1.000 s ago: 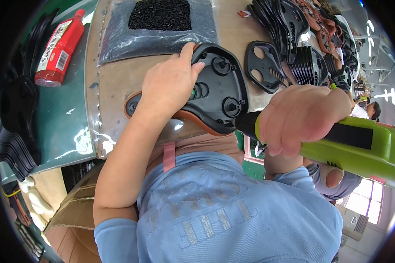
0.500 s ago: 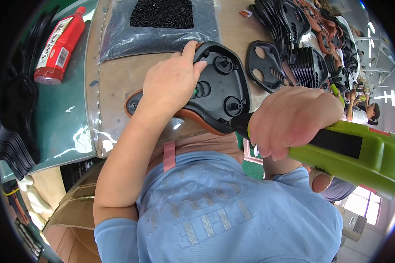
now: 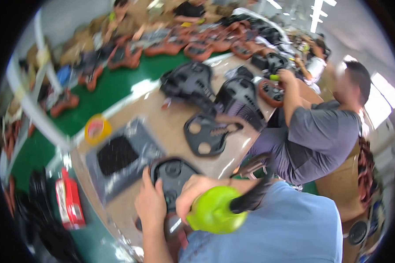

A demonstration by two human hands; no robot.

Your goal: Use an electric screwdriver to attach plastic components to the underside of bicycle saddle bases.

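My left hand [image 3: 151,202] grips the left edge of a black plastic housing [image 3: 173,172] with a reddish-brown rim, lying at the table's near edge. My right hand [image 3: 192,191] is wrapped round a lime-green power screwdriver [image 3: 216,211], held over the housing's near right part. The driver's rear end and black cord face up, so its bit is hidden beneath. Beyond the housing lies an open clear bag holding black screws [image 3: 117,154]. A loose black cover plate [image 3: 206,136] with round holes rests farther right. The picture is somewhat blurred.
A red bottle [image 3: 70,200] stands at left, near stacked black parts [image 3: 41,210]. A yellow tape roll [image 3: 96,128] sits behind the bag. More black plates [image 3: 242,98] are piled farther back. At right a co-worker in grey [image 3: 322,131] handles a reddish-brown part [image 3: 271,93].
The view has swung up and outward, bringing the room and co-workers in. My hands stay on the housing and the driver, whose rear end now points toward the camera instead of right.
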